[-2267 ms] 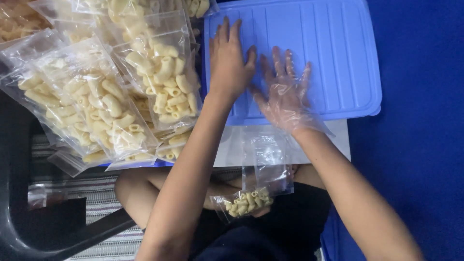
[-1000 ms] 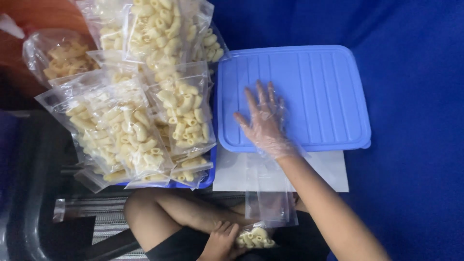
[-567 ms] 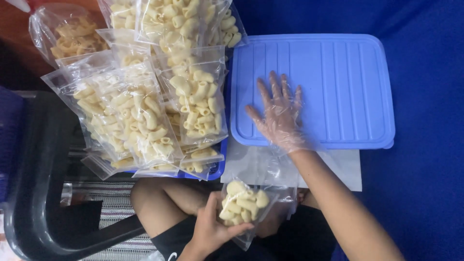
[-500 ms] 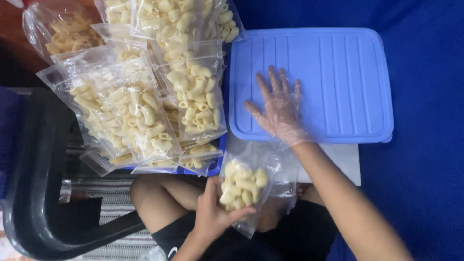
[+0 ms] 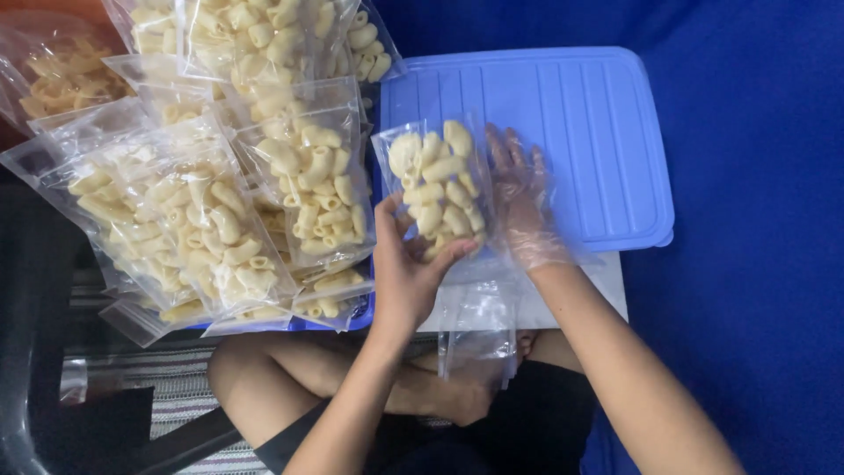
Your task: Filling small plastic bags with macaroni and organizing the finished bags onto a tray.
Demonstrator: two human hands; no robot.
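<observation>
Clear macaroni pouch (image 5: 435, 189), pinched at its lower end by the left hand (image 5: 406, 273), meets the flat-open gloved right hand (image 5: 520, 207) over the blue lid's (image 5: 607, 132) near-left corner; level it.

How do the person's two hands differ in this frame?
The left hand is bare; the right hand wears a thin clear plastic glove. The left hand grips a clear bag of macaroni; the right hand lies flat, fingers spread, on the blue plastic lid. Both reach over the lid's near edge.

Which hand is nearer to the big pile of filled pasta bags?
The left hand. It holds a small pasta bag just right of the pile of filled pasta bags; the gloved right hand lies farther right, on the blue lid.
</observation>
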